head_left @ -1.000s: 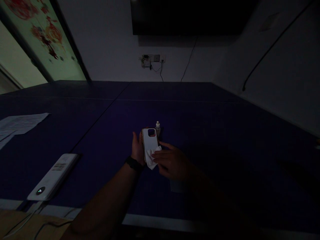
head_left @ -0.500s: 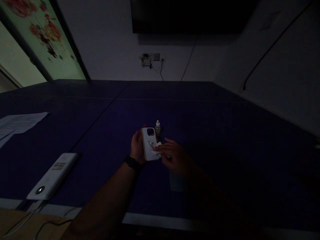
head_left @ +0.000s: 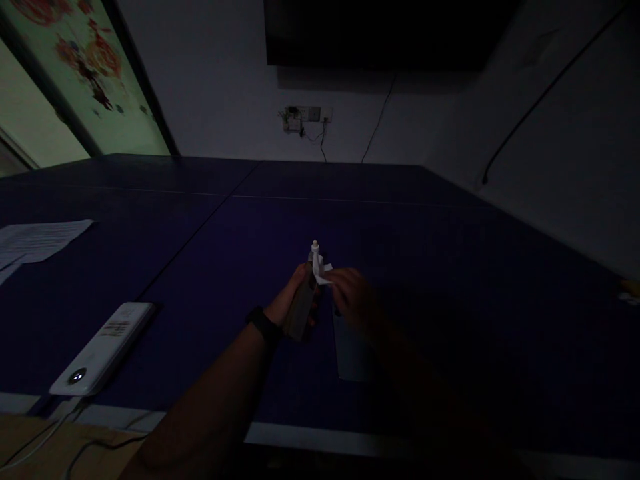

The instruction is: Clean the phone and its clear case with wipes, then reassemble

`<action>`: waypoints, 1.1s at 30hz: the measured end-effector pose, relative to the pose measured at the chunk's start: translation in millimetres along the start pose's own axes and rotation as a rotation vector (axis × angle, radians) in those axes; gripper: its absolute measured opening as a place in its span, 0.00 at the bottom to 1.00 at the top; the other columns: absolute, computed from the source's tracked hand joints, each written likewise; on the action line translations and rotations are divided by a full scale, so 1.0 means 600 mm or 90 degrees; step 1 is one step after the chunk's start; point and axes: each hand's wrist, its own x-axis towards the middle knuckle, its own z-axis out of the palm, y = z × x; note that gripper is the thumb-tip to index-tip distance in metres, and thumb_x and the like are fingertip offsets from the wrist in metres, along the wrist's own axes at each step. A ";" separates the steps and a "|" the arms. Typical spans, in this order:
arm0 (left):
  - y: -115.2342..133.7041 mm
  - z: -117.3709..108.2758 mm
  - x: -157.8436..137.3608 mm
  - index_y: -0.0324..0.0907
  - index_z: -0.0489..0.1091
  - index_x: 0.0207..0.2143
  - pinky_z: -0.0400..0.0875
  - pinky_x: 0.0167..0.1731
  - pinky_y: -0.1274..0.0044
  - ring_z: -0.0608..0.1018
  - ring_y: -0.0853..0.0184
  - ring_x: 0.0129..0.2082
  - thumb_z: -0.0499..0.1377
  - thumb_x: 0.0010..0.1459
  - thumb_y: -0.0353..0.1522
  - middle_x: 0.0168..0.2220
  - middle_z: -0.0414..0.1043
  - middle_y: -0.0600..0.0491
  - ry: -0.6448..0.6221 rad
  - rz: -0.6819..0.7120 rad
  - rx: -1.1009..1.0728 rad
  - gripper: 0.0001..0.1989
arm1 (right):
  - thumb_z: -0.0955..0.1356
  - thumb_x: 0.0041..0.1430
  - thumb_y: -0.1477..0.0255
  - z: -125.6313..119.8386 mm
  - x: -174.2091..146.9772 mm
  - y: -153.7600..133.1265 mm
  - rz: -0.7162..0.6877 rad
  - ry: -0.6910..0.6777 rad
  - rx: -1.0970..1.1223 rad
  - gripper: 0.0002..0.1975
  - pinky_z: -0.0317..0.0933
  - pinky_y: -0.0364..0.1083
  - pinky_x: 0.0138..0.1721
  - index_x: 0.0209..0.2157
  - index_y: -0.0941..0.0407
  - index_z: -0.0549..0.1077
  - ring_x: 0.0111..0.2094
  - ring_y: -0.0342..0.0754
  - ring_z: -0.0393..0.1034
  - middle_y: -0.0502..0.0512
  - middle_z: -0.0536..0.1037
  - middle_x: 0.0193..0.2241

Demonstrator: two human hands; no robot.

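Note:
My left hand (head_left: 287, 298), with a black band on the wrist, is wrapped round a phone case (head_left: 300, 313) that is tilted so its side faces me. In my right hand (head_left: 353, 293) a white tissue (head_left: 321, 270) is pinched, held at the upper end of the case. Just behind the tissue stands a small dropper bottle (head_left: 315, 246); only its white cap shows clearly. Below my right hand a phone (head_left: 351, 353) lies flat on the dark blue table (head_left: 210, 373), partly hidden by that hand and forearm.
A white power bank (head_left: 105, 347) with cables plugged in lies at the left near the table's edge. Printed papers (head_left: 40, 243) rest farther back on the left. Wall sockets (head_left: 305, 115) and a dark screen (head_left: 390, 33) are beyond the table. The room is dim.
My left hand has turned the case from showing its white back to showing its side. My right hand has moved the tissue up and slightly right to the case's upper end, uncovering more of the phone.

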 end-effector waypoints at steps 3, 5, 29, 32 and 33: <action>-0.007 0.000 0.002 0.51 0.62 0.60 0.73 0.17 0.80 0.76 0.70 0.21 0.57 0.59 0.59 0.29 0.71 0.56 0.000 0.024 0.059 0.34 | 0.62 0.67 0.79 0.011 0.000 -0.001 -0.112 -0.102 -0.047 0.14 0.67 0.54 0.50 0.47 0.55 0.77 0.47 0.54 0.74 0.60 0.82 0.45; -0.009 0.001 0.004 0.52 0.61 0.59 0.72 0.16 0.81 0.76 0.70 0.21 0.57 0.59 0.58 0.30 0.71 0.57 -0.001 0.062 0.070 0.32 | 0.64 0.65 0.81 0.013 0.000 0.001 -0.130 -0.121 -0.050 0.14 0.67 0.54 0.50 0.46 0.56 0.77 0.47 0.55 0.75 0.60 0.82 0.44; -0.015 0.008 0.012 0.46 0.66 0.53 0.65 0.27 0.76 0.69 0.70 0.25 0.58 0.60 0.55 0.31 0.68 0.57 0.005 0.178 0.067 0.28 | 0.68 0.59 0.81 0.002 -0.007 -0.048 -0.143 -0.210 -0.021 0.08 0.67 0.52 0.46 0.36 0.55 0.77 0.43 0.53 0.73 0.57 0.82 0.38; -0.014 0.009 0.012 0.45 0.67 0.51 0.66 0.29 0.76 0.70 0.70 0.27 0.59 0.60 0.54 0.31 0.68 0.56 0.028 0.200 0.070 0.27 | 0.69 0.58 0.81 0.000 -0.005 -0.050 -0.140 -0.217 -0.026 0.07 0.65 0.52 0.47 0.35 0.55 0.78 0.44 0.54 0.73 0.56 0.82 0.37; -0.013 0.010 0.012 0.44 0.68 0.49 0.66 0.30 0.76 0.70 0.69 0.28 0.60 0.60 0.54 0.32 0.68 0.56 0.040 0.216 0.073 0.26 | 0.69 0.58 0.80 0.000 -0.005 -0.052 -0.166 -0.233 -0.006 0.07 0.65 0.52 0.47 0.35 0.55 0.78 0.44 0.53 0.73 0.56 0.82 0.36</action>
